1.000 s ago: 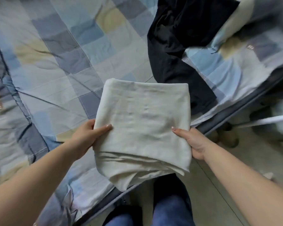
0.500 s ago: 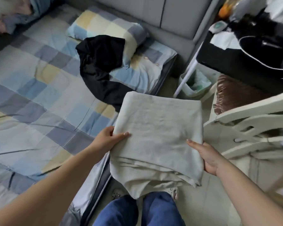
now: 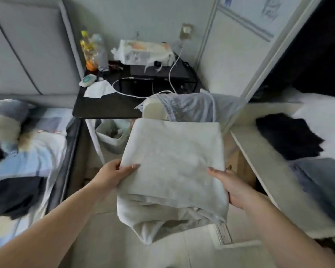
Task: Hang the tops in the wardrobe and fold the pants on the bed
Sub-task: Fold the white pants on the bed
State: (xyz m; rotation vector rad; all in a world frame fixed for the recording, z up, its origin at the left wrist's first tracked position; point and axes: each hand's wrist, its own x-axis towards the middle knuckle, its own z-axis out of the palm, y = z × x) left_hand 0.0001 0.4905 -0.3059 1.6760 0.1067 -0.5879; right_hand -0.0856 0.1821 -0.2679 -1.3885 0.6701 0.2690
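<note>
Folded garment: a pale cream, soft-cloth folded bundle (image 3: 172,167), probably the pants, is held in the air between both hands, above the floor in the gap between bed and wardrobe.
Left hand: the left hand (image 3: 112,176) pinches the bundle's left edge, thumb on top, fingers hidden beneath.
Right hand: the right hand (image 3: 230,187) grips the right edge likewise, thumb flat on top; I cannot tell how the fingers under the cloth lie.
Loose layers: the lower folds sag open at the near edge, so a tilt could spill them and undo the fold.
Shelf: the white wardrobe shelf (image 3: 259,163) on the right holds a black folded garment (image 3: 286,136); sliding the bundle in could rumple both.
Bed: the blue-and-yellow checked bed (image 3: 37,151) lies to the left.
</note>
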